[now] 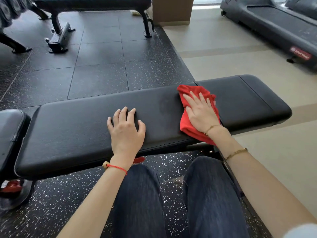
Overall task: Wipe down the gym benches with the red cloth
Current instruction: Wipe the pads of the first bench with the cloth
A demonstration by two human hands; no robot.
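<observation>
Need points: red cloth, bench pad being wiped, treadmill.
red cloth (186, 125), head view, lower fold left of the wrist
bench pad (77, 124), head view, bare top surface
treadmill (277, 26), head view, deck side rail

Place: a gym's free-weights corner, seen from above a padded black bench (85, 127).
Flooring: black rubber tiles (103, 66) flecked with white, the kind laid under weights, meeting pale smooth flooring (223, 54) on the right.
Equipment: a second flat bench (92, 4) on black steel legs stands further back; a treadmill (274, 26) with a red brand plate lies at upper right.
Upholstery: thick black vinyl pads with stitched seams.
Other: a beige pillar (171, 11) rises at the edge of the rubber tiles.
</observation>
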